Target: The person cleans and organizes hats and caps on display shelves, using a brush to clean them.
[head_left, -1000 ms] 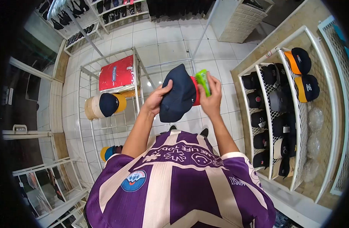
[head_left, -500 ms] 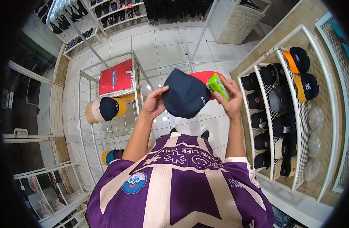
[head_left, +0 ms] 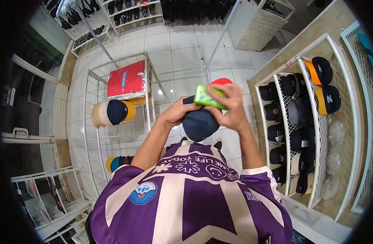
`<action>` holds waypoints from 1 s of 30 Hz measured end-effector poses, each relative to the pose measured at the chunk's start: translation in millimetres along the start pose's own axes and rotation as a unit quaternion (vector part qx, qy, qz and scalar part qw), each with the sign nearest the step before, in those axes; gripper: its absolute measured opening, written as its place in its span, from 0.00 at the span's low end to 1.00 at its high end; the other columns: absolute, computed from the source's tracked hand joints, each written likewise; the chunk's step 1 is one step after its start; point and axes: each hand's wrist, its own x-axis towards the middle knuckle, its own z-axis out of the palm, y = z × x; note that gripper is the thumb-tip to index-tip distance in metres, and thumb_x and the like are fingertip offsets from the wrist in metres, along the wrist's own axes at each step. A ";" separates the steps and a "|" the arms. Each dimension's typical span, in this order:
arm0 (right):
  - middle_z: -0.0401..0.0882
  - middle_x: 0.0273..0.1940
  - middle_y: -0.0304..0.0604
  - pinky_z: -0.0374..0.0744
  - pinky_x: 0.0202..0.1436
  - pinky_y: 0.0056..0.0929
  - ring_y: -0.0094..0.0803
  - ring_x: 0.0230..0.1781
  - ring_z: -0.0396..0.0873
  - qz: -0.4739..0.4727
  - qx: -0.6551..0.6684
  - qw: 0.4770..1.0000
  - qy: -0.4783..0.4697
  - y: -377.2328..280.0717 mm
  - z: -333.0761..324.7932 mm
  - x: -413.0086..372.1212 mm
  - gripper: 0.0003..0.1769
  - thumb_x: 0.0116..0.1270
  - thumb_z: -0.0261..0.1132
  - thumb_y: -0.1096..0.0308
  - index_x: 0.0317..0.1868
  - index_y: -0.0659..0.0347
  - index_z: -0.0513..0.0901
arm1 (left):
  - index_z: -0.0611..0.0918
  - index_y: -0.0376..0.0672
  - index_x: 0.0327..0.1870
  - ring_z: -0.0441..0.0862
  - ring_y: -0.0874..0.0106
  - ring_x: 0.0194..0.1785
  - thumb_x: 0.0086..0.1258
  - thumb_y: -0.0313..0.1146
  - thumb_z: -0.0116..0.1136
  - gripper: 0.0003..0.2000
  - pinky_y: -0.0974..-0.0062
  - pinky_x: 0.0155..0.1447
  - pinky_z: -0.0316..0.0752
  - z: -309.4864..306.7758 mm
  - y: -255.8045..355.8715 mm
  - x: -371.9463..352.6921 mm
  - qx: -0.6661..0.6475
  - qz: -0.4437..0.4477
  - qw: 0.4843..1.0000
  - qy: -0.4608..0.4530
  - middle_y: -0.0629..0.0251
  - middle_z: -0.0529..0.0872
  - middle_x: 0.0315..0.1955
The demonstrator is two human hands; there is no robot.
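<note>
A dark navy cap (head_left: 200, 124) with a red brim (head_left: 221, 81) is held in front of my chest. My left hand (head_left: 178, 111) grips the cap's left side, thumb on top. My right hand (head_left: 230, 106) holds a bright green brush (head_left: 208, 96) over the upper part of the cap, its fingers wrapped round the right end. The brush's bristles are hidden beneath it, and the brush and right hand cover part of the cap and brim.
Left, a white wire rack (head_left: 148, 83) bears a red packaged item (head_left: 126, 79) and caps (head_left: 116, 112). Right, a white mesh shelf (head_left: 321, 162) holds several caps. A metal stand (head_left: 221, 36) rises beyond my hands above the tiled floor.
The green brush has moved left from beside the cap to over it, with my right hand. The cap has turned and tilted, and my left hand has shifted right and slightly down.
</note>
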 end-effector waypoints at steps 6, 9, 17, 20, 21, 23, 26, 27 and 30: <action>0.78 0.62 0.52 0.71 0.71 0.40 0.47 0.66 0.75 0.120 0.155 0.979 0.059 33.2 21.5 -44.8 0.35 0.59 0.74 0.76 0.69 0.60 0.78 | 0.81 0.33 0.61 0.87 0.72 0.51 0.71 0.35 0.69 0.22 0.73 0.59 0.81 -3.2 12.3 -23.2 0.014 0.025 1.000 0.005 0.61 0.89 0.51; 0.76 0.63 0.51 0.70 0.72 0.35 0.42 0.67 0.75 0.170 0.256 0.946 0.103 32.6 36.5 -53.0 0.33 0.65 0.73 0.75 0.71 0.62 0.75 | 0.81 0.33 0.62 0.87 0.71 0.51 0.71 0.35 0.70 0.22 0.72 0.58 0.82 -3.8 12.1 -13.5 0.009 0.029 0.999 0.018 0.60 0.89 0.50; 0.78 0.62 0.50 0.69 0.72 0.32 0.36 0.66 0.75 0.209 0.185 0.960 0.018 54.8 64.3 -83.7 0.31 0.72 0.69 0.72 0.73 0.67 0.71 | 0.84 0.33 0.58 0.87 0.73 0.47 0.72 0.37 0.69 0.20 0.75 0.55 0.81 -13.7 6.6 -7.2 0.051 0.009 0.999 0.012 0.64 0.90 0.45; 0.80 0.53 0.42 0.78 0.60 0.27 0.28 0.55 0.78 0.340 0.370 0.851 0.153 71.8 66.7 -81.3 0.27 0.76 0.66 0.69 0.71 0.64 0.73 | 0.87 0.35 0.50 0.84 0.72 0.39 0.75 0.39 0.65 0.15 0.74 0.47 0.78 -5.7 -2.0 -2.9 0.312 0.053 0.947 0.054 0.61 0.91 0.36; 0.80 0.52 0.41 0.79 0.58 0.26 0.27 0.52 0.78 0.345 0.361 0.842 0.205 65.6 63.8 -67.3 0.24 0.75 0.67 0.68 0.68 0.65 0.74 | 0.86 0.36 0.49 0.85 0.67 0.38 0.75 0.38 0.64 0.13 0.70 0.45 0.77 -2.2 -8.8 1.6 0.403 0.110 0.907 0.045 0.58 0.89 0.34; 0.81 0.51 0.41 0.80 0.54 0.26 0.25 0.49 0.81 0.334 0.320 0.830 0.311 46.2 67.9 -36.4 0.24 0.71 0.72 0.66 0.60 0.66 0.74 | 0.85 0.35 0.44 0.85 0.58 0.36 0.71 0.31 0.65 0.08 0.63 0.42 0.77 3.2 -27.3 18.2 0.576 0.305 0.758 0.037 0.52 0.83 0.30; 0.81 0.52 0.44 0.79 0.57 0.27 0.29 0.50 0.81 0.369 0.309 0.806 0.344 38.2 79.8 -17.6 0.36 0.65 0.79 0.62 0.66 0.66 0.70 | 0.85 0.40 0.51 0.83 0.53 0.41 0.66 0.31 0.67 0.14 0.54 0.44 0.78 22.9 -25.8 13.5 0.685 0.293 0.667 0.013 0.56 0.80 0.34; 0.81 0.47 0.41 0.80 0.52 0.27 0.27 0.45 0.81 0.387 0.357 0.783 0.330 42.5 78.8 -18.7 0.34 0.62 0.79 0.69 0.63 0.64 0.71 | 0.85 0.40 0.51 0.83 0.53 0.41 0.66 0.31 0.67 0.14 0.54 0.44 0.78 24.0 -27.4 17.0 0.683 0.296 0.667 0.015 0.56 0.80 0.34; 0.82 0.42 0.38 0.81 0.42 0.24 0.25 0.37 0.81 0.442 0.382 0.752 0.305 57.3 83.2 -30.3 0.27 0.62 0.72 0.76 0.60 0.64 0.73 | 0.84 0.43 0.57 0.83 0.54 0.41 0.67 0.35 0.67 0.18 0.55 0.44 0.79 24.5 -33.3 15.6 0.733 0.284 0.617 0.028 0.58 0.82 0.35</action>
